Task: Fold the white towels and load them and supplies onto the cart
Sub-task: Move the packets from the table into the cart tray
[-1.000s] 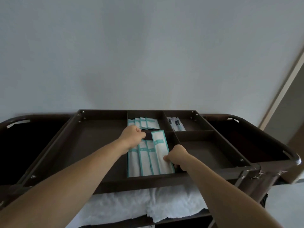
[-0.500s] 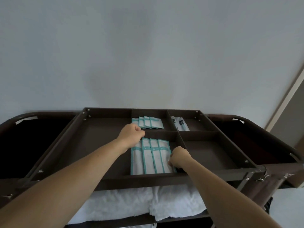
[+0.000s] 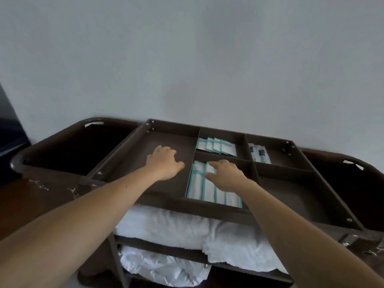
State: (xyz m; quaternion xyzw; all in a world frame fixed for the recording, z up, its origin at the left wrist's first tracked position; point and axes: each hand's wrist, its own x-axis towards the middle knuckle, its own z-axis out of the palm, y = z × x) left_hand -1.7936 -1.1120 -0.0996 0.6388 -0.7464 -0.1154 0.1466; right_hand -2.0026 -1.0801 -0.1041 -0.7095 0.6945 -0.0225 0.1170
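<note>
Head view takes in the dark brown housekeeping cart (image 3: pixel 207 208), which looks well on its way to loaded. White folded towels (image 3: pixel 166 225) fill its upper shelf and a looser white towel (image 3: pixel 162 267) lies on the shelf below, so the folding seems largely done. In the divided top tray (image 3: pixel 307 169), long white packets with teal edges (image 3: pixel 197 183) lie side by side in the near middle compartment. Small teal-edged packets (image 3: pixel 216 145) sit in the compartment behind, and white sachets with dark labels (image 3: pixel 259 152) are at far right. The two larger compartments could probably take more supplies. The right hand (image 3: pixel 226 175) rests on the long packets, fingers straight and slightly spread. The left hand (image 3: pixel 164 163) is over the large left compartment, fingers loosely spread, holding nothing.
</note>
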